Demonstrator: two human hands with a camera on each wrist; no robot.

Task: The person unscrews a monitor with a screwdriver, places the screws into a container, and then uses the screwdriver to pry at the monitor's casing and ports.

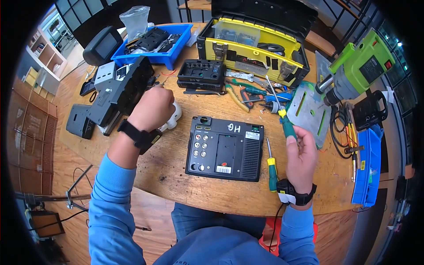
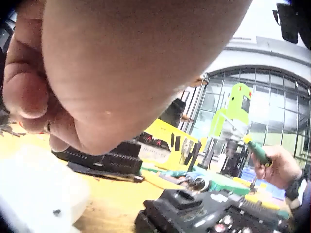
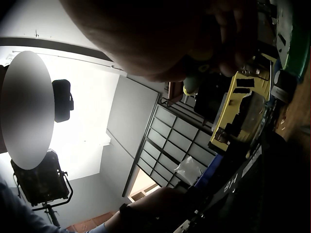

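My right hand (image 1: 302, 152) grips the green and yellow handle of a screwdriver (image 1: 288, 127), its shaft pointing up and away. A second screwdriver (image 1: 271, 174) lies on the table below that hand. Between my arms, a black electronic unit marked HQ (image 1: 227, 150) lies flat, its sockets and vents facing up. My left hand (image 1: 152, 108) is beyond it to the left, beside a long black housing (image 1: 123, 90). Its fingers are curled in the left wrist view; I cannot tell whether they hold anything. A white rounded object (image 1: 174, 116) sits close beside that hand.
Across the back are a blue tray (image 1: 174, 52) of parts, a black unit (image 1: 201, 74) and a yellow-black toolbox (image 1: 251, 59) with its lid up. Pliers (image 1: 236, 98) lie before the toolbox. A green drill (image 1: 360, 70) and a blue bin (image 1: 367, 170) stand on the right.
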